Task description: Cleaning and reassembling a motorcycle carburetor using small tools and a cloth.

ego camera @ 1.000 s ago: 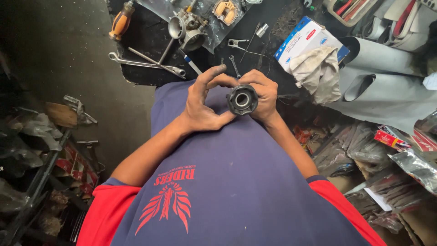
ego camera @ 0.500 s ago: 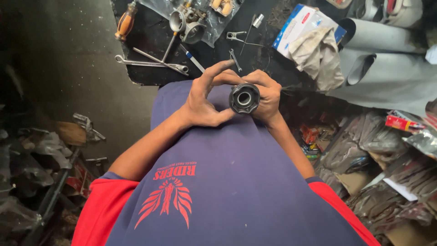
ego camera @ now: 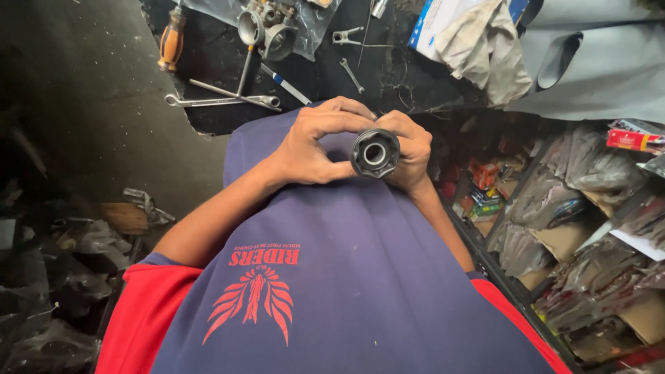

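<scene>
Dim workshop — dark concrete floor [ego camera: 83, 104], cluttered parts shelves [ego camera: 575, 228]

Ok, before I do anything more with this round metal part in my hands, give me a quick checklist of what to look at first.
1. Grip on the round metal part: held between the left hand and the right hand. Ok.
2. Centre bore: faces the camera and looks open, but its depth is dark. Cannot tell whether it is clean.
3. Support under the part: it hangs above the lap, not over the dark mat. Not ok if it slips.
4. Tools within sight: spanners and an orange-handled screwdriver lie on the mat ahead. Ok.
5. Rag: a grey cloth lies at the upper right. Ok.
</scene>
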